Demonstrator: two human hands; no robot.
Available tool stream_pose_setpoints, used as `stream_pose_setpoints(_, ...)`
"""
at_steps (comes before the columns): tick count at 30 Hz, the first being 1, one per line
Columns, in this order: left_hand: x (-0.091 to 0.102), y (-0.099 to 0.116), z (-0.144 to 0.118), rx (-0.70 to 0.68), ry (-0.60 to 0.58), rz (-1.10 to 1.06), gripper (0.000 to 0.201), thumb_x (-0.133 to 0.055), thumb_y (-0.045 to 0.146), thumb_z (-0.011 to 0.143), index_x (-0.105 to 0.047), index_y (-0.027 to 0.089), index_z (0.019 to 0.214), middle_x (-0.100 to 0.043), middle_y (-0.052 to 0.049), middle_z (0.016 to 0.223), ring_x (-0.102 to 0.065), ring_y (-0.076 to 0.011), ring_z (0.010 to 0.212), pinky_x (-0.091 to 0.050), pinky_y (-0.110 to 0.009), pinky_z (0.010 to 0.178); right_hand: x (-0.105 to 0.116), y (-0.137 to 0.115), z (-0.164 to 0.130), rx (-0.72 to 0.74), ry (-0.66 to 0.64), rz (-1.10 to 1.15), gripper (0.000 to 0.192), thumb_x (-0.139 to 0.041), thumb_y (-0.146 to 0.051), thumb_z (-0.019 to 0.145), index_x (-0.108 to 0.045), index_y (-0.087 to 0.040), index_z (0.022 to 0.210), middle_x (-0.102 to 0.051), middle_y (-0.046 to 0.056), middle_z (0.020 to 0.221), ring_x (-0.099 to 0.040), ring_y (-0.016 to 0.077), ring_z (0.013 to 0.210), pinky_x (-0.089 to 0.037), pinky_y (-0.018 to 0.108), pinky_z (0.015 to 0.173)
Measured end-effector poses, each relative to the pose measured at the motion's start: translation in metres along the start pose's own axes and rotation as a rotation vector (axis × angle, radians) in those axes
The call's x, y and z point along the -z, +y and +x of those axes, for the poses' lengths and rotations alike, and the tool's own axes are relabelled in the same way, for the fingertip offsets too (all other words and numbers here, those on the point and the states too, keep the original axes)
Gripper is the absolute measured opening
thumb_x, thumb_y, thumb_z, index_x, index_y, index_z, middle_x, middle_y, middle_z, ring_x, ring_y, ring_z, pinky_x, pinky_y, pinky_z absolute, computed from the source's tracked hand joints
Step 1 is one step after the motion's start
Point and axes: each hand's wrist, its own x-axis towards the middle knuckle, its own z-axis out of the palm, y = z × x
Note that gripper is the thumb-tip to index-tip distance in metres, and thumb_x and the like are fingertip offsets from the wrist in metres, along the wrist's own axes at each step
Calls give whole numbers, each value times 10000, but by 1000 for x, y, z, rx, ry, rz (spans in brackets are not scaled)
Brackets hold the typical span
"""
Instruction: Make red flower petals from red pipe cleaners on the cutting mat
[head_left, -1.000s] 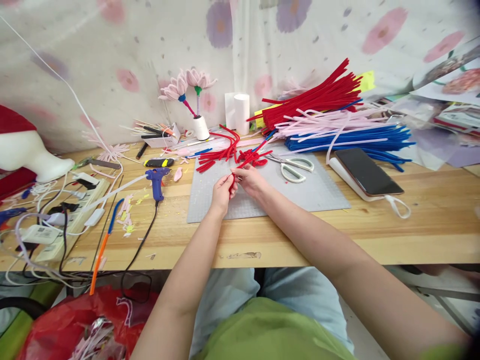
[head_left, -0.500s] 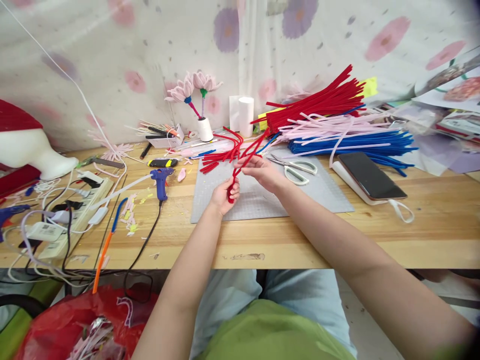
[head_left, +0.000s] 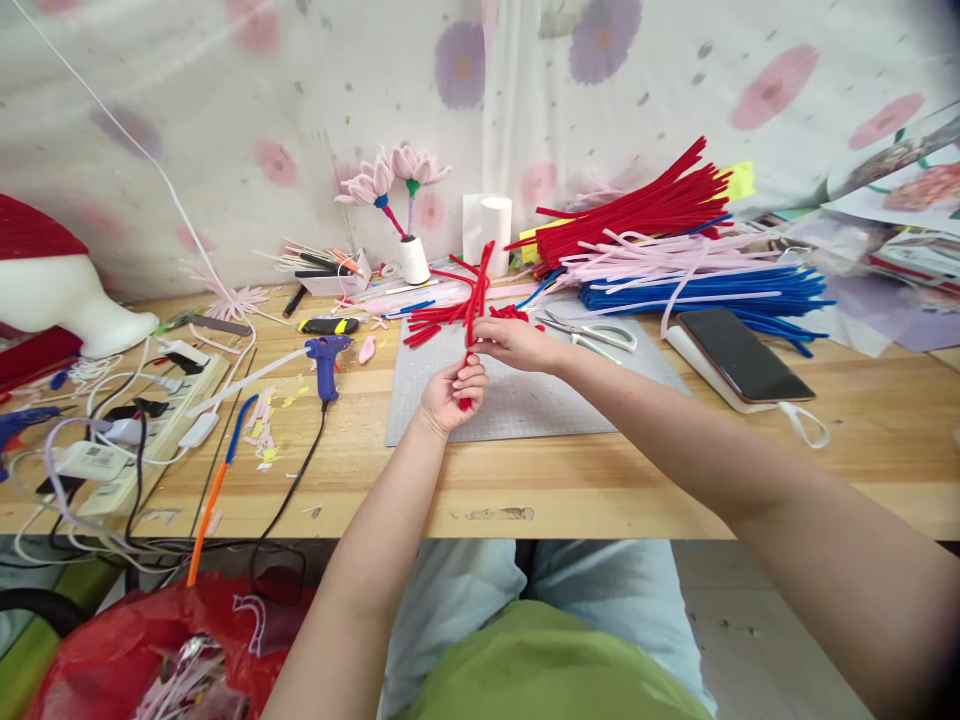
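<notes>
Nearest: green top and pale trousers at the bottom edge, both forearms reaching out over the front edge of the wooden table (head_left: 675, 480). Down left, below the table, a red plastic bag (head_left: 112, 650) with pink scraps inside.

Left hand (head_left: 452, 393) above the grey cutting mat (head_left: 525, 395), fingers (head_left: 470, 378) curled shut around the lower end of a red pipe cleaner (head_left: 477, 285). Right hand (head_left: 517, 343) just beyond and above it, fingers pinched closed on the same red pipe cleaner a little higher up. Upper part of the stem rising nearly upright, slightly tilted, from between the two hands.

Left of the mat: blue glue gun (head_left: 325, 356) with its black cord trailing to the table edge, an orange and blue stick (head_left: 214, 490), a power strip (head_left: 142, 430) tangled with white cables, scattered pink and yellow clippings.

Right of the hands: white-handled scissors (head_left: 592, 331) on the mat, partly hidden by the right wrist; a dark phone (head_left: 742, 355) lying on a white pad.

Just past the hands: a loose heap of short red pieces (head_left: 442, 318).

Farther back: stacked bundles of red, pink and blue pipe cleaners (head_left: 675, 250), a white roll (head_left: 495, 222), pink finished flowers (head_left: 394, 175) standing in a small white spool (head_left: 413, 262).

Farthest: a floral curtain (head_left: 300, 100) behind the table.
</notes>
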Motion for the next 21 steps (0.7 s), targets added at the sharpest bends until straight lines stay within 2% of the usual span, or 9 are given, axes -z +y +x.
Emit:
stream_pose_setpoints(6, -5, 1, 1, -78, 57, 146, 195, -388, 128, 845, -500, 129, 685, -330, 34, 524, -317, -20, 395, -241, -103, 333, 6, -16, 8, -73, -91, -172, 194, -374, -261, 839, -525, -146, 800, -559, 46, 821, -479, 129, 722, -315, 225, 621)
stream_pose_setpoints(10, -4, -1, 12, -196, 153, 410, 172, -441, 166, 824, -528, 121, 683, -394, 34, 519, -319, -16, 395, -231, -123, 360, 15, -27, 14, -148, -138, -279, 172, -388, -233, 815, -537, -148, 797, -593, 56, 853, -505, 139, 746, -284, 228, 597)
stream_pose_setpoints(12, -1, -3, 18, -357, 253, 662, 155, -483, 208, 805, -546, 130, 687, -461, 22, 536, -359, -28, 410, -265, -149, 397, 17, -30, 15, -176, -161, -323, 173, -390, -226, 807, -546, -151, 795, -609, 59, 862, -517, 144, 747, -273, 232, 583)
stream_pose_setpoints(14, 2, -5, 21, -587, 371, 996, 166, -497, 257, 795, -567, 147, 692, -519, 5, 564, -422, -58, 453, -322, -187, 466, 18, -31, 17, -206, -173, -359, 177, -389, -220, 800, -555, -156, 797, -622, 59, 866, -530, 150, 751, -267, 237, 574)
stream_pose_setpoints(17, 5, -8, 21, -913, 535, 1493, 153, -510, 274, 782, -596, 176, 702, -584, -33, 656, -521, -121, 616, -364, -238, 605, 15, -31, 22, -294, -158, -398, 195, -385, -223, 800, -569, -162, 818, -636, 61, 860, -550, 163, 752, -273, 243, 570)
stream_pose_setpoints(19, 5, -8, 20, -1032, 602, 1677, 127, -521, 260, 772, -608, 189, 713, -602, -56, 709, -546, -156, 722, -358, -255, 661, 13, -32, 26, -355, -152, -414, 205, -388, -232, 802, -578, -161, 834, -640, 67, 857, -561, 173, 757, -288, 245, 575)
stream_pose_setpoints(21, 6, -7, 20, -1061, 627, 1689, 123, -521, 256, 770, -608, 193, 710, -604, -58, 712, -549, -162, 738, -355, -257, 666, 11, -35, 28, -399, -152, -423, 213, -390, -242, 807, -584, -160, 838, -639, 73, 850, -568, 183, 762, -309, 249, 584)
